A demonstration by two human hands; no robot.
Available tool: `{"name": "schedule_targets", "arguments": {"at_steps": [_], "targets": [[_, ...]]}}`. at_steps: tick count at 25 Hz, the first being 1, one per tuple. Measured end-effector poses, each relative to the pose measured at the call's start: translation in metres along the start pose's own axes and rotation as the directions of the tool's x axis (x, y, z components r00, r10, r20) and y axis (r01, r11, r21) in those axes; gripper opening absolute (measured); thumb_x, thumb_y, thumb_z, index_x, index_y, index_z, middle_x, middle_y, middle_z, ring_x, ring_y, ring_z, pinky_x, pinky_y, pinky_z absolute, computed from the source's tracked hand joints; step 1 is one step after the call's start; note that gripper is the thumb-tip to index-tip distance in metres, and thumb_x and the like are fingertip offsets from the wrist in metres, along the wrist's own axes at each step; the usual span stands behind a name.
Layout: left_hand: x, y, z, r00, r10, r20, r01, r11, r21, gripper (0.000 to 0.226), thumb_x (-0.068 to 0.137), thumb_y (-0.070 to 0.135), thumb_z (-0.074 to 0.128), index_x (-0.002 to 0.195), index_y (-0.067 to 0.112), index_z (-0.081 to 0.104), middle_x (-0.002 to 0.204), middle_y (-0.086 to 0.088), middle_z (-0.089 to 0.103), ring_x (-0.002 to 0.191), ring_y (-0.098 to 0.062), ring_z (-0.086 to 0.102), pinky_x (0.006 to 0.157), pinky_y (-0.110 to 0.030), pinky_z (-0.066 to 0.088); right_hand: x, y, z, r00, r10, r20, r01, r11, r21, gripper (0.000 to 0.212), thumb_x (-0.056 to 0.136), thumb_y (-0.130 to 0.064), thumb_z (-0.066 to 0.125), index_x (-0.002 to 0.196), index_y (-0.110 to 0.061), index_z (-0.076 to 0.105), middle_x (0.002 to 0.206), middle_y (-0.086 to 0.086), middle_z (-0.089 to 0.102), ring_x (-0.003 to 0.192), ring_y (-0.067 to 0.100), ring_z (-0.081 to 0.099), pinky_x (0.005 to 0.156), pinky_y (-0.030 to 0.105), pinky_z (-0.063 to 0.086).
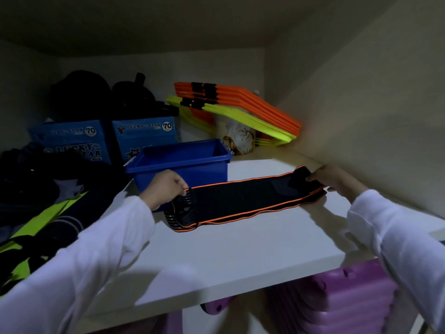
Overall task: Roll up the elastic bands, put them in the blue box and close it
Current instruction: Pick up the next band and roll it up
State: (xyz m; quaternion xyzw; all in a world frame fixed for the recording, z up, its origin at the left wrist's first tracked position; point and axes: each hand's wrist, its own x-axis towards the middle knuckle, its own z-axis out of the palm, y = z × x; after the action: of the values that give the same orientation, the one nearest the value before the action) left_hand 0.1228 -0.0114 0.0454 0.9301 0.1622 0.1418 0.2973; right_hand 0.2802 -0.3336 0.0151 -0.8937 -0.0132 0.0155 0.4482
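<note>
The left hand pinches the ribbed left end of a long black elastic band with orange edging, while the right hand grips its right end. The band lies stretched flat across the white shelf, near the right wall. Just behind the band's left end stands an open blue plastic box, with blue printed cartons behind it toward the shelf's back left corner.
</note>
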Motion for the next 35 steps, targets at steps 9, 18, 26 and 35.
{"name": "schedule_targets", "arguments": {"at_steps": [9,18,26,35], "targets": [[0.01,-0.013,0.022,0.993,0.064,-0.103,-0.051,0.992,0.119,0.004,0.078,0.002,0.067,0.079,-0.001,0.069,0.094,-0.014,0.066,0.098,-0.026,0.058,0.079,-0.025,0.037,0.011,0.015,0.014,0.987,-0.021,-0.157,-0.009,0.983,-0.185,0.025,0.082,-0.018,0.06,0.065,-0.002,0.05,0.068,0.01,0.049,0.07,0.027,0.046,0.046,0.027,0.026],[0.013,-0.019,0.035,0.998,0.06,-0.012,-0.057,0.985,0.164,0.011,0.078,0.013,0.07,0.076,0.004,0.065,0.094,-0.013,0.068,0.086,-0.02,0.056,0.073,-0.026,0.038,0.026,0.026,0.02,0.983,-0.067,-0.172,0.011,0.951,-0.307,0.034,0.087,-0.009,0.049,0.055,-0.004,0.038,0.056,0.006,0.037,0.075,0.028,0.044,0.044,0.025,0.021],[-0.011,0.003,0.037,0.947,0.315,0.054,-0.309,0.86,0.405,0.028,0.089,0.036,0.054,0.103,0.015,0.068,0.107,-0.005,0.063,0.101,-0.022,0.057,0.079,-0.031,0.044,0.039,0.029,0.019,0.989,-0.094,-0.11,0.049,0.932,-0.358,0.013,0.083,-0.002,0.05,0.082,0.002,0.062,0.077,0.018,0.054,0.07,0.027,0.048,0.044,0.022,0.026],[-0.028,0.04,0.089,0.758,0.442,0.48,-0.615,0.731,0.297,0.039,0.095,0.04,0.039,0.121,0.02,0.06,0.128,0.0,0.062,0.122,-0.021,0.053,0.107,-0.036,0.038,0.02,0.058,-0.027,0.953,-0.084,-0.293,-0.021,0.941,-0.339,0.033,0.087,0.0,0.049,0.118,0.006,0.058,0.123,0.028,0.058,0.116,0.041,0.053,0.096,0.038,0.043]]}}
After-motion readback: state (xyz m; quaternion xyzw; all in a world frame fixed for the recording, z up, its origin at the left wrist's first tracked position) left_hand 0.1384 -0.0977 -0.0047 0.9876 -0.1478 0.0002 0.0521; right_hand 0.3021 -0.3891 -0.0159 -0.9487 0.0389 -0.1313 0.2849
